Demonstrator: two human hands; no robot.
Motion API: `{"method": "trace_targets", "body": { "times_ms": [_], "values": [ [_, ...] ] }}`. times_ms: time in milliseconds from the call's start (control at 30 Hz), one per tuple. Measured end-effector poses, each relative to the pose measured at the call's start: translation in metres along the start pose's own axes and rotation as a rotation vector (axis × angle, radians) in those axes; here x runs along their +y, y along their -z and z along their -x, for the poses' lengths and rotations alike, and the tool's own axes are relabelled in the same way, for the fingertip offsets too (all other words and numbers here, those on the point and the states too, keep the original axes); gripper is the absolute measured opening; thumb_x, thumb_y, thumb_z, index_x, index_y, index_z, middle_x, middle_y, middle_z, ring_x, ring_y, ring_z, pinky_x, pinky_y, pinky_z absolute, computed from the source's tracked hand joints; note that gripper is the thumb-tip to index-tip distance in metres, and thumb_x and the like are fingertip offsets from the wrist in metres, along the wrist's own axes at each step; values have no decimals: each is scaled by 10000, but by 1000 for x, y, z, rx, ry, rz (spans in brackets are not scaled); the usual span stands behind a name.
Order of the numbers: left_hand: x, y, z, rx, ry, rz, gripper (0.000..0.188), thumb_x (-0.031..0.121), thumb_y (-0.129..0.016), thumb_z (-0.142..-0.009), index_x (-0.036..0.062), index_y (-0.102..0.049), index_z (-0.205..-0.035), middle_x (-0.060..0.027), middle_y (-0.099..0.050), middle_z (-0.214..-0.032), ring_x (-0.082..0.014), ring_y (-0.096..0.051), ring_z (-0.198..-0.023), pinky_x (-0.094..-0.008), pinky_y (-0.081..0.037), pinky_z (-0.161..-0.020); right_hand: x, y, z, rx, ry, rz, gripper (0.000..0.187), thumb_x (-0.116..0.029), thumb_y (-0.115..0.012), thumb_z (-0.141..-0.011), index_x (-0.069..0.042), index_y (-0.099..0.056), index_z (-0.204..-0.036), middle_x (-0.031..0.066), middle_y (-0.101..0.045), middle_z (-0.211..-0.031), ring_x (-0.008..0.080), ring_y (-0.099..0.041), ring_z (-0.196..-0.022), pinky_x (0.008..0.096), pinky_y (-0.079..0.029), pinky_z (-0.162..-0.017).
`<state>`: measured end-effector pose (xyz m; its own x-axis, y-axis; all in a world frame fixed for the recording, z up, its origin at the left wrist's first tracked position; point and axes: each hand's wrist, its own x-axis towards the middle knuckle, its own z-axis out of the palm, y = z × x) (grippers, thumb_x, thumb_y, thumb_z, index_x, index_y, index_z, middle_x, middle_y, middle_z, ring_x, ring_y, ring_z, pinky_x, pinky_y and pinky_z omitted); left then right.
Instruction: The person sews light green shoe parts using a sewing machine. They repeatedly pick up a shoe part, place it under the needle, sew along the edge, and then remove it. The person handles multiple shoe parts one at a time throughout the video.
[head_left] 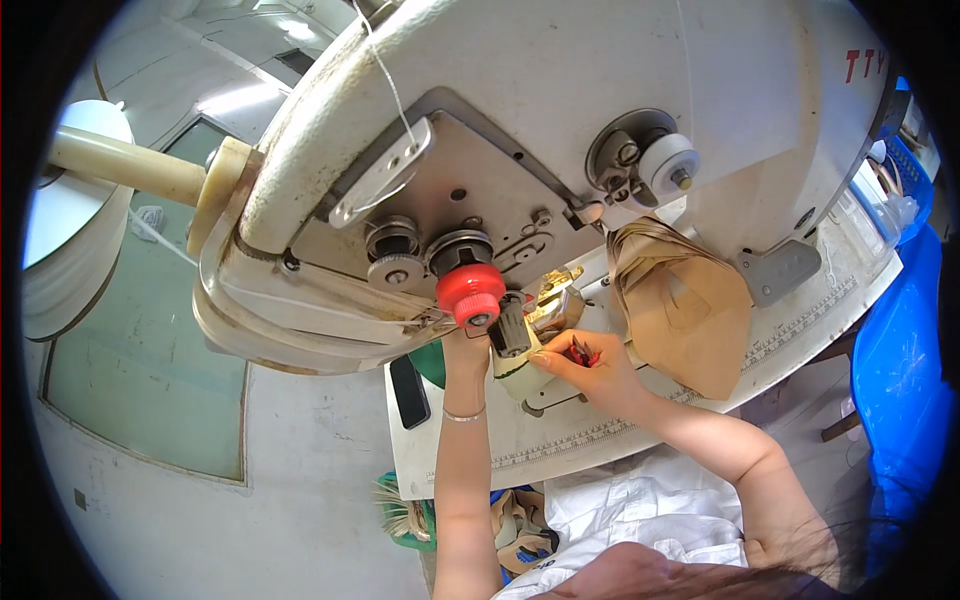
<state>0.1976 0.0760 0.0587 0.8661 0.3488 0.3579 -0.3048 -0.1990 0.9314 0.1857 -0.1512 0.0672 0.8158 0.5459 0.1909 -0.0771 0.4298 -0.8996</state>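
A large off-white sewing machine [560, 60] fills the upper view. Below its red knob [470, 293] my left hand [467, 347] reaches in; its fingers are hidden behind the machine head. My right hand [605, 375] is closed, with small red-handled thread snips [583, 352] held in its curled fingers. Its thumb and forefinger come together at the edge of a pale piece [517, 382] under the machine head; I cannot make out what that piece is. White thread runs through a guide plate [385, 170] on the machine.
Tan shaped pieces [690, 310] lie stacked right of my right hand. A dark phone [409, 393] rests on the white table [560, 445], left of my left forearm. A big thread cone [75, 260] stands far left. Blue plastic [900, 370] hangs at right.
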Motion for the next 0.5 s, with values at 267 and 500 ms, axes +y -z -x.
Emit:
{"method": "trace_targets", "body": {
  "times_ms": [267, 500],
  "values": [
    [12, -5, 1, -18, 106, 17, 303, 58, -608, -808, 21, -544, -1102, -82, -565, -1090, -192, -537, -1002, -319, -422, -889, 1, 0, -1, 2, 17, -12, 171, -179, -644, -856, -8, -650, -844, -79, -495, -628, -15, -372, -567, 179, -282, -486],
    [-8, 7, -2, 22, 105, -65, 297, 40, -588, -782, 26, -573, -1079, -90, -583, -1059, -211, -549, -984, -321, -421, -889, 0, 0, -1, 6, 7, -11, 164, -171, -646, -855, -7, -651, -844, -80, -491, -625, -13, -373, -566, 180, -281, -485]
  ]
}}
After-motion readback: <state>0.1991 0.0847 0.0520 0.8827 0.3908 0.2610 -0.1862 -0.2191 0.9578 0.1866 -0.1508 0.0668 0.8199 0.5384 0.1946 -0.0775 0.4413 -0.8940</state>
